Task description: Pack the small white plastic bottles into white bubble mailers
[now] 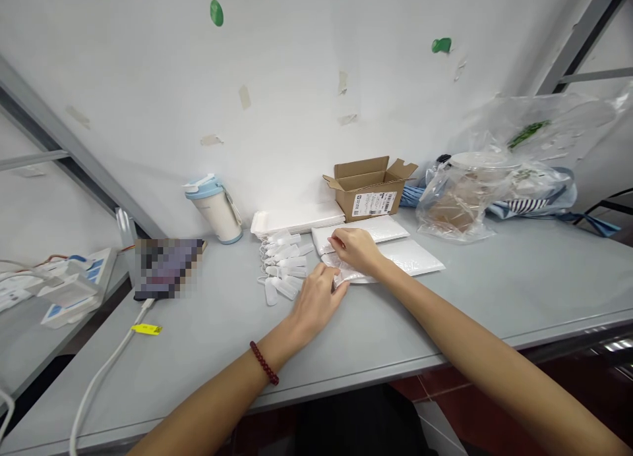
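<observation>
Both hands meet over a white bubble mailer [356, 276] on the grey table [208, 337]. My left hand [316, 301], a red bead bracelet on its wrist, pinches the mailer's near edge with curled fingers. My right hand [357, 250] rests on top of the mailer, its fingers bent and pressed on the mailer's far edge. Several small clear plastic bottles [284, 265] lie in a loose row just left of my hands. More white mailers [410, 257] lie flat to the right and behind.
An open cardboard box [370, 189] stands at the wall, with a white foam tray [297, 220] left of it. A white and blue tumbler [215, 209], a phone [168, 268] on a white cable and a power strip [74, 285] sit left. Clear bags [494, 186] fill the right.
</observation>
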Demonstrator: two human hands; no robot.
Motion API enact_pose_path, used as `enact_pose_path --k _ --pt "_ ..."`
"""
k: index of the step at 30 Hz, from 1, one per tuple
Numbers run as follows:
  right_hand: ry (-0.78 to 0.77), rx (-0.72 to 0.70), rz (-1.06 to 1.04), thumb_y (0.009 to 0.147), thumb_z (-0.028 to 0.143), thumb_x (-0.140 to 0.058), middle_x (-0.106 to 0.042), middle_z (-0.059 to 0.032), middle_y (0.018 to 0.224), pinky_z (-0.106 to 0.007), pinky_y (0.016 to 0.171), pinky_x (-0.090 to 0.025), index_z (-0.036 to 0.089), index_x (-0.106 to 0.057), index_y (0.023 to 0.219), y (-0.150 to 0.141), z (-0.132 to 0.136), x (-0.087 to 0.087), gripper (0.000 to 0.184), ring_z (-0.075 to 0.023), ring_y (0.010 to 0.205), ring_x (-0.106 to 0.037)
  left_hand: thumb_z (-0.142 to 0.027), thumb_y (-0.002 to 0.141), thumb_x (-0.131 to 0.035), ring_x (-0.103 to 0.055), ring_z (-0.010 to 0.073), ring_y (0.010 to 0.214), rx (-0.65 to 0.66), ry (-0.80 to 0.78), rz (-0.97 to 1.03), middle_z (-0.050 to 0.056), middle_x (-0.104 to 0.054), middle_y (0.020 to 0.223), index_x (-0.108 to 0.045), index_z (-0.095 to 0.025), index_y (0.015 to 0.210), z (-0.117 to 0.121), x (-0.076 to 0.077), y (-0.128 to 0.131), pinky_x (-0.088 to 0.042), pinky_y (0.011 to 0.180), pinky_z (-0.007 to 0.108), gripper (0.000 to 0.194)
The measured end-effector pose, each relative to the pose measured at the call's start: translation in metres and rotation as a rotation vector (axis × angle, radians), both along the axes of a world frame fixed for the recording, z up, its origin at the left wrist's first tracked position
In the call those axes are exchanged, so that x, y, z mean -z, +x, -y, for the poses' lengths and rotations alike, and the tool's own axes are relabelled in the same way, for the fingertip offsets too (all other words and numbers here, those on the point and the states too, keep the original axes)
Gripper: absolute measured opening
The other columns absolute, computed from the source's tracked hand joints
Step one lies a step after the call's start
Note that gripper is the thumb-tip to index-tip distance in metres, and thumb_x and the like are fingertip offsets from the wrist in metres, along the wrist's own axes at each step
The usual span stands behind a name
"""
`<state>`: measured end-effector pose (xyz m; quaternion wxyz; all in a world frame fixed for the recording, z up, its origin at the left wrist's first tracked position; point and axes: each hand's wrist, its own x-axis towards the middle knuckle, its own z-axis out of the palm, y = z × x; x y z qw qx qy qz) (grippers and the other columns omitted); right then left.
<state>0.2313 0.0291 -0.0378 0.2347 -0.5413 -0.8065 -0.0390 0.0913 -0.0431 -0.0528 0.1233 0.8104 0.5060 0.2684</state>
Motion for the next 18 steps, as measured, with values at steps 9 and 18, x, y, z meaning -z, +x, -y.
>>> enact_pose_path --k 9,18 --pt "0.049 0.004 0.038 0.092 0.027 -0.038 -0.067 -0.0074 0.074 -0.027 0.058 -0.024 0.015 -0.061 0.079 -0.0009 -0.0008 -0.0017 0.029 -0.015 0.065 -0.055 -0.024 0.086 -0.053 -0.055 0.0157 0.066 -0.021 0.045 -0.019 0.004 -0.058 0.082 -0.064 -0.016 0.091 0.0018 0.0021 0.0028 -0.044 0.066 0.029 0.015" --pt "0.097 0.024 0.017 0.091 0.028 -0.038 -0.064 -0.0061 0.066 -0.026 0.056 -0.024 0.015 -0.06 0.076 0.0065 0.0004 -0.0088 0.03 -0.0137 0.058 -0.051 -0.025 0.088 -0.05 -0.056 0.0144 0.063 -0.039 0.064 -0.044 0.005 -0.059 0.087 -0.063 -0.015 0.091 0.0017 0.0021 0.0049 -0.044 0.063 0.028 0.016"
